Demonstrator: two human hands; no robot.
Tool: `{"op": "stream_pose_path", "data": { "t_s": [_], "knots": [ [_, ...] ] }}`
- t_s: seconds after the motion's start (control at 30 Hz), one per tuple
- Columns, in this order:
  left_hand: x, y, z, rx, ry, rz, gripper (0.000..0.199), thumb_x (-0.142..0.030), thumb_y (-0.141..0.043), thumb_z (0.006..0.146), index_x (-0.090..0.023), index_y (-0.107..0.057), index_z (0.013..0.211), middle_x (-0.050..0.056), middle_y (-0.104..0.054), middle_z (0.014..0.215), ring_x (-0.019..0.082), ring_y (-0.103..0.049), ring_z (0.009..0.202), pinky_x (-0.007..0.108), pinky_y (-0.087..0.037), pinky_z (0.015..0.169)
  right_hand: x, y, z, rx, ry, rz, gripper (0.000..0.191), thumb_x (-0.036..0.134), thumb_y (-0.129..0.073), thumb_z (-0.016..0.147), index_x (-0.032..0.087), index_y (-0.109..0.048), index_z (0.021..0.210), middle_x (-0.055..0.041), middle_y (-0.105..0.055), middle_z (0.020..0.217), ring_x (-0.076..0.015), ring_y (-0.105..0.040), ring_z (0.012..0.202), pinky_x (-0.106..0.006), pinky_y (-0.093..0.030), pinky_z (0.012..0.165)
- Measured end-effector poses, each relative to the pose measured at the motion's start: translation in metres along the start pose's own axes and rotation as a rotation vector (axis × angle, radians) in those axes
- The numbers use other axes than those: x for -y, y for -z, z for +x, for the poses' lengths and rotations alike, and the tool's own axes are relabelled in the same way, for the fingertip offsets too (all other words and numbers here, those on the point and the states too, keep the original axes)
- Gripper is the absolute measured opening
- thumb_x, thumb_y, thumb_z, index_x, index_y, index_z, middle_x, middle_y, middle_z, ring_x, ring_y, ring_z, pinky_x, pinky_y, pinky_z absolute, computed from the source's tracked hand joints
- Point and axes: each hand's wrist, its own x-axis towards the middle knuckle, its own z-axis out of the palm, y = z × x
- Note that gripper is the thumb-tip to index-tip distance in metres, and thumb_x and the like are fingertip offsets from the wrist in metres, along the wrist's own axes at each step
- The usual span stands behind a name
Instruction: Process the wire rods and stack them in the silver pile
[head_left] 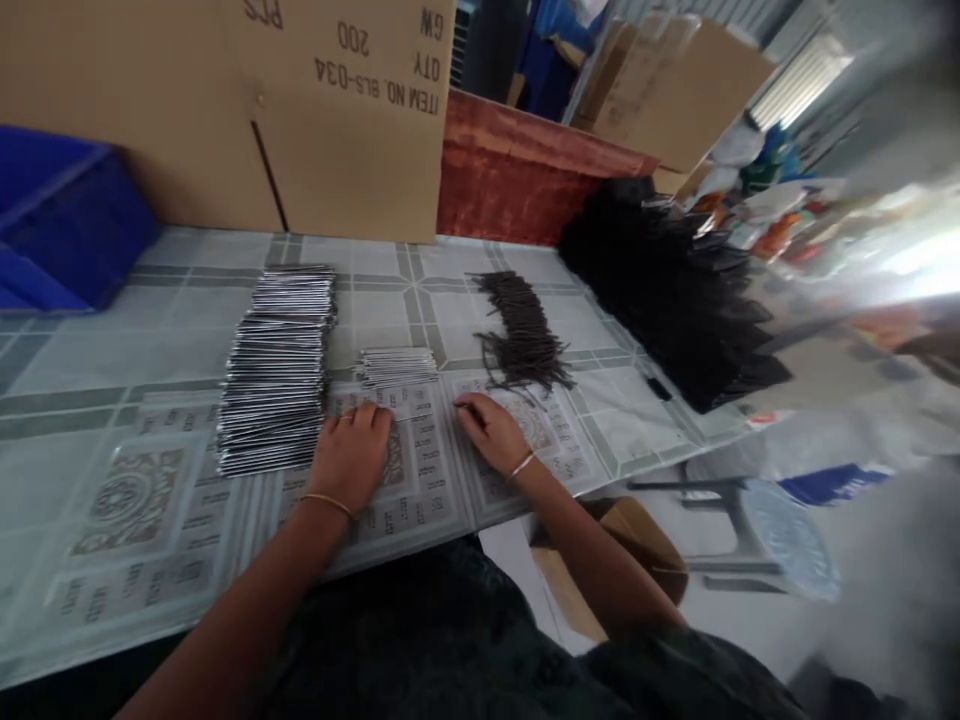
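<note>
- Lettering [375, 85] is printed upside down on the large carton [352, 180] at the back of the tabletop [187, 350]: "ITEM NO. BLS-034", "QTY 200 PCS" and "GW" can be read.
- Small rows of marks are printed around the ornamental squares [127, 500] of the tabletop's patterned cover, but they are too blurred to be deciphered.
- White lettering is borne by a blue bag [836, 484] beside the pale stool [791, 540]; its words cannot be made out.
- Thin metal rods are laid in a long stack [277, 370] on the tabletop, in front of the large carton.
- A smaller bundle of rods [397, 367] is placed between that stack and a heap of dark brown strips [525, 330].
- The left hand [352, 450] is rested on the tabletop just beside the long stack, its fingers bent; a thin rod-like line is seen beyond them, but whether it is grasped cannot be told.
- The right hand [491, 430] is held near the dark brown strips, its thumb and forefinger brought close together; whether anything is pinched cannot be told.
- A blue bin [67, 220] is set at the far left, and a black pile [667, 290] is spread at the other end.
</note>
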Motion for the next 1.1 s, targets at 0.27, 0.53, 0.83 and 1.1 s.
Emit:
{"op": "stream_pose_path", "data": {
  "t_s": [0.27, 0.53, 0.83, 1.1],
  "knots": [
    [-0.008, -0.010, -0.021, -0.020, 0.008, -0.124, 0.033, -0.019, -0.037, 0.095, -0.016, -0.062, 0.116, 0.014, -0.063, 0.113, 0.030, -0.061, 0.102, 0.044, -0.047, 0.085, 0.001, -0.013, -0.017, -0.021, -0.002, 0.234, 0.013, 0.025, -0.060, 0.089, 0.021, -0.069, 0.098, -0.0035, -0.071, 0.093, -0.0161, -0.066, 0.088, -0.030, -0.052, 0.084],
    [-0.005, -0.010, -0.020, -0.032, 0.019, -0.135, 0.033, -0.017, -0.039, 0.094, -0.018, -0.063, 0.116, 0.014, -0.064, 0.114, 0.028, -0.062, 0.102, 0.043, -0.049, 0.086, 0.001, -0.020, -0.015, -0.061, -0.056, 0.284, 0.015, 0.028, -0.061, 0.088, 0.021, -0.070, 0.098, -0.0041, -0.071, 0.093, -0.0161, -0.066, 0.085, -0.030, -0.053, 0.081],
    [-0.006, -0.010, -0.019, -0.021, -0.022, -0.126, 0.032, -0.015, -0.043, 0.091, -0.019, -0.063, 0.115, 0.012, -0.065, 0.115, 0.029, -0.061, 0.105, 0.043, -0.048, 0.089, 0.001, -0.019, -0.015, -0.021, -0.057, 0.321, 0.016, 0.029, -0.061, 0.088, 0.021, -0.070, 0.098, -0.0042, -0.072, 0.094, -0.0166, -0.066, 0.087, -0.031, -0.052, 0.082],
    [-0.004, -0.013, -0.020, -0.022, -0.001, -0.138, 0.034, -0.017, -0.041, 0.093, -0.018, -0.062, 0.120, 0.012, -0.064, 0.118, 0.029, -0.060, 0.107, 0.043, -0.049, 0.091, 0.002, -0.017, -0.014, -0.031, -0.052, 0.313, 0.014, 0.026, -0.061, 0.088, 0.020, -0.070, 0.097, -0.0034, -0.072, 0.093, -0.0152, -0.066, 0.086, -0.029, -0.052, 0.082]
  ]
}}
